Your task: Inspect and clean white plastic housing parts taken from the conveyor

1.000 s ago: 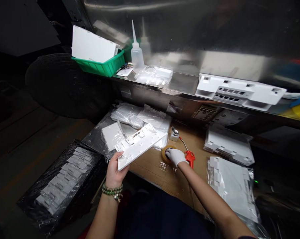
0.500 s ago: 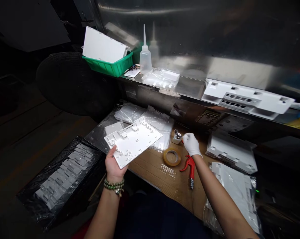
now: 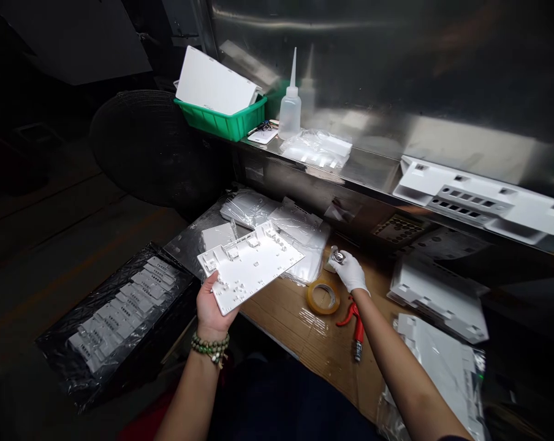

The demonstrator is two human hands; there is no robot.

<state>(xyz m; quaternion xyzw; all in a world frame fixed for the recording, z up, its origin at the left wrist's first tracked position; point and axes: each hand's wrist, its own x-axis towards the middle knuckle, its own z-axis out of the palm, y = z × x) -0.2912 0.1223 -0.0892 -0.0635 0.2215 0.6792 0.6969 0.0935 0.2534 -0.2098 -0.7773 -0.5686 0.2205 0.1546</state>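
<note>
My bare left hand [image 3: 213, 305] grips the near-left corner of a white plastic panel [image 3: 254, 269], thumb on top, its moulded side facing up. At the back of the cardboard-covered bench, my white-gloved right hand [image 3: 347, 269] is at a small bottle with a round metal top [image 3: 338, 256], its fingers closed around the bottle's side. Just left of and below that hand lies a roll of yellowish tape [image 3: 323, 297]. A red air gun [image 3: 357, 324] rests on the cardboard below my right wrist.
Bagged white parts [image 3: 299, 229] lie behind the panel. A black-lined box [image 3: 121, 312] of white pieces stands left. White panels [image 3: 437, 294] are stacked right. The metal shelf [image 3: 369, 171] holds a green basket [image 3: 226, 121], a squeeze bottle [image 3: 290, 113] and a long white part [image 3: 479, 196].
My right hand has moved left from beside the metal-topped bottle onto it. The view has shifted, so the shelf items appear further right. My left hand still holds the panel.
</note>
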